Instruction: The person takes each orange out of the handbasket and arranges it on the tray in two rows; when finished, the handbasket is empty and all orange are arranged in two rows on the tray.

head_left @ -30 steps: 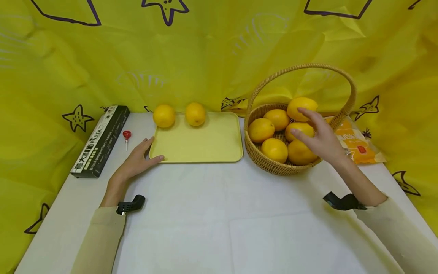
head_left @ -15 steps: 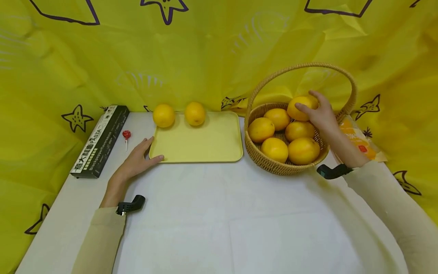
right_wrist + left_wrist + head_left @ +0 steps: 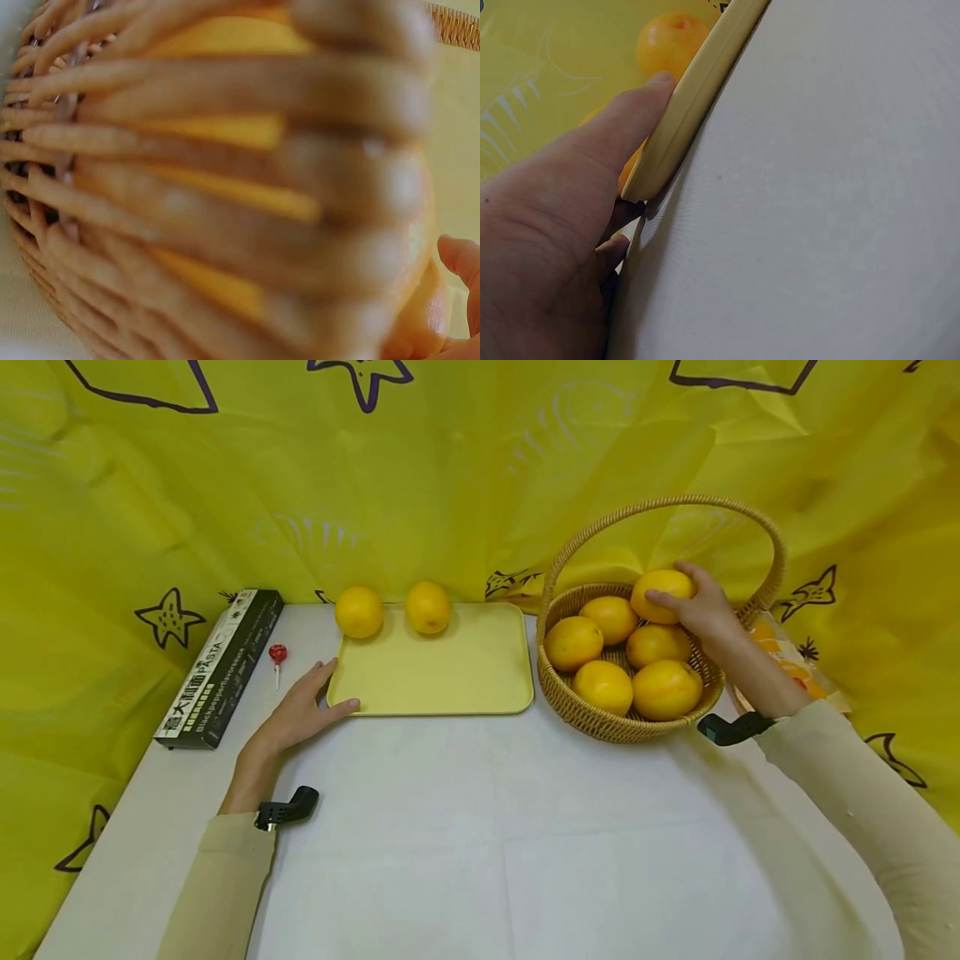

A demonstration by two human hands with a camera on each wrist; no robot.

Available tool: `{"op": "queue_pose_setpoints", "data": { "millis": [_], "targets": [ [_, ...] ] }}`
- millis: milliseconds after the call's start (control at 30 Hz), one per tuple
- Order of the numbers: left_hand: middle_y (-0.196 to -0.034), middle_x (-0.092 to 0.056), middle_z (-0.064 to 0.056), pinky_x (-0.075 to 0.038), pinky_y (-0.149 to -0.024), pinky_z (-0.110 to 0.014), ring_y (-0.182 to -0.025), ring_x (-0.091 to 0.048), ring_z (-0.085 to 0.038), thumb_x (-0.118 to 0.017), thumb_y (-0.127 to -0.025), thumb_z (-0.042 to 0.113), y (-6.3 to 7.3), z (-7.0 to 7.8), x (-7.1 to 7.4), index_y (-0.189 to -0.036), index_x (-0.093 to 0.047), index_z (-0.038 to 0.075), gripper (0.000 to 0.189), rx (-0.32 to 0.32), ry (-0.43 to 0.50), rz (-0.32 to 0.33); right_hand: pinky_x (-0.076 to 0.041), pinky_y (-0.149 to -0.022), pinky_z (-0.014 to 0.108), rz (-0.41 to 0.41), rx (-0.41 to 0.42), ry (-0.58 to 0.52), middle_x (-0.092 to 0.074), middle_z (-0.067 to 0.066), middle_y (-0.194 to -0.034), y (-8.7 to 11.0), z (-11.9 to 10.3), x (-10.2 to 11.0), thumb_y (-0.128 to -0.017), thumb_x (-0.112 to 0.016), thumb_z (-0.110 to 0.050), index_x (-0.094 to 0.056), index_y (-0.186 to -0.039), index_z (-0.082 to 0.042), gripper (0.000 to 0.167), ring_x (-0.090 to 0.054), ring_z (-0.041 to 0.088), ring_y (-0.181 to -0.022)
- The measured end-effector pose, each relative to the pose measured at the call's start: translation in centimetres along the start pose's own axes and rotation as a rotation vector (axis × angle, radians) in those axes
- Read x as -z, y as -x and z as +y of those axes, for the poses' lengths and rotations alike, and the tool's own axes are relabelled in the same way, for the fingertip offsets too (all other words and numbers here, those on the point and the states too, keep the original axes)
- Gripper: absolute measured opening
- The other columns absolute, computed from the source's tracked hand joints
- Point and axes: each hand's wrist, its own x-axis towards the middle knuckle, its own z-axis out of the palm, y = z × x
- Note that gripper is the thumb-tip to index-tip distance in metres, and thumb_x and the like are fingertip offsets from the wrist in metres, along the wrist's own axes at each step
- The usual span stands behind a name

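In the head view, my right hand (image 3: 708,608) holds an oval yellow-orange fruit (image 3: 658,593) at the back right of a wicker basket (image 3: 600,725). The thumb lies on its near side, the fingers behind it. Several similar fruits (image 3: 667,690) lie in the basket. My left hand (image 3: 300,708) grips the front left corner of a pale yellow tray (image 3: 435,681); the left wrist view shows the thumb (image 3: 641,112) over its rim. Two rounder yellow-orange fruits, one at the corner (image 3: 359,612) and one beside it (image 3: 427,607), sit along the tray's back edge.
A black and white pasta box (image 3: 221,668) and a red lollipop (image 3: 277,654) lie left of the tray. Behind my right forearm is an orange and white packet (image 3: 783,652). The basket's tall handle (image 3: 686,502) arches over the fruit. A yellow patterned cloth (image 3: 450,468) hangs behind.
My right hand has moved back and slightly right over the basket and taken hold of the back right fruit. My left hand has stayed on the tray's corner.
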Motion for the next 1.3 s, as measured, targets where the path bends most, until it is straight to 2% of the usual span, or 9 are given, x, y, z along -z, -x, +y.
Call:
{"op": "queue_pose_setpoints", "data": {
  "millis": [267,467,667,833,933,1033,1133,1233,1300],
  "targets": [
    [-0.164,-0.005,-0.019,-0.007,-0.119,-0.063,-0.151,-0.002,-0.041,-0.064,-0.089,0.049,0.0,0.1,0.0,-0.157,-0.008,0.012,0.095,0.002,0.001,-0.001,-0.032,-0.111,0.048,-0.011,0.017,0.038,-0.020,0.023,-0.159,0.0,0.4,0.2,-0.093,-0.062,-0.037,-0.011,-0.157,-0.016,0.084,-0.033,0.038,-0.134],
    [-0.164,-0.004,-0.019,-0.007,-0.119,-0.063,-0.151,-0.001,-0.040,-0.064,-0.089,0.049,0.1,0.1,0.0,-0.157,-0.008,0.012,0.095,0.004,0.004,-0.002,-0.039,-0.101,0.040,0.029,0.063,0.054,-0.030,0.023,-0.152,-0.4,0.7,0.0,-0.091,-0.066,-0.033,-0.020,-0.155,-0.012,0.081,-0.040,0.031,-0.125],
    [-0.164,-0.004,-0.019,-0.006,-0.119,-0.063,-0.151,0.000,-0.040,-0.064,-0.089,0.049,0.0,0.1,-0.1,-0.157,-0.008,0.012,0.096,0.006,-0.001,-0.005,-0.042,-0.094,0.036,0.020,0.089,0.089,-0.033,0.023,-0.150,-0.3,0.8,0.1,-0.090,-0.066,-0.037,-0.023,-0.154,-0.013,0.081,-0.042,0.031,-0.124],
    [-0.164,-0.005,-0.018,-0.006,-0.119,-0.063,-0.151,-0.001,-0.040,-0.064,-0.089,0.049,0.0,0.2,-0.1,-0.157,-0.008,0.012,0.095,0.006,-0.007,0.000,-0.040,-0.095,0.041,-0.010,0.099,0.094,-0.030,0.026,-0.150,0.0,0.6,0.2,-0.092,-0.064,-0.032,-0.018,-0.155,-0.010,0.081,-0.040,0.035,-0.124],
    [-0.164,-0.005,-0.018,-0.006,-0.119,-0.064,-0.151,-0.001,-0.040,-0.064,-0.089,0.049,-0.1,0.3,-0.1,-0.157,-0.008,0.012,0.096,0.000,-0.003,0.000,-0.041,-0.095,0.040,-0.007,0.108,0.116,-0.032,0.025,-0.150,0.5,0.6,0.5,-0.091,-0.066,-0.035,-0.020,-0.155,-0.011,0.082,-0.042,0.034,-0.124],
    [-0.164,-0.005,-0.019,-0.007,-0.119,-0.064,-0.151,-0.001,-0.041,-0.063,-0.089,0.051,-0.1,0.1,-0.1,-0.157,-0.008,0.012,0.096,-0.001,-0.006,-0.005,-0.043,-0.090,0.031,0.037,0.119,0.098,-0.038,0.020,-0.145,1.6,0.4,0.5,-0.088,-0.068,-0.040,-0.026,-0.153,-0.017,0.080,-0.046,0.028,-0.119],
    [-0.163,-0.004,-0.020,-0.007,-0.118,-0.066,-0.151,-0.001,-0.042,-0.064,-0.089,0.051,0.1,-0.2,0.0,-0.157,-0.007,0.013,0.097,0.007,-0.010,0.002,-0.044,-0.083,0.022,0.074,0.138,0.023,-0.041,0.010,-0.139,3.5,-0.3,-0.2,-0.088,-0.068,-0.042,-0.033,-0.150,-0.027,0.073,-0.047,0.018,-0.111],
    [-0.164,-0.004,-0.019,-0.006,-0.118,-0.066,-0.151,-0.001,-0.041,-0.065,-0.088,0.051,0.1,-0.4,-0.1,-0.157,-0.007,0.014,0.097,0.004,-0.001,0.010,-0.043,-0.081,0.020,0.057,0.170,-0.059,-0.041,0.004,-0.138,6.5,-1.2,-1.4,-0.090,-0.066,-0.038,-0.036,-0.147,-0.033,0.065,-0.046,0.013,-0.107],
    [-0.164,-0.004,-0.018,-0.006,-0.118,-0.065,-0.151,0.000,-0.041,-0.064,-0.088,0.051,0.0,-0.4,-0.2,-0.157,-0.007,0.014,0.097,-0.004,0.001,0.007,-0.045,-0.080,0.020,0.020,0.209,-0.106,-0.041,0.003,-0.138,8.7,-1.9,-2.3,-0.092,-0.065,-0.032,-0.037,-0.147,-0.032,0.062,-0.047,0.013,-0.105]
  ]
}}
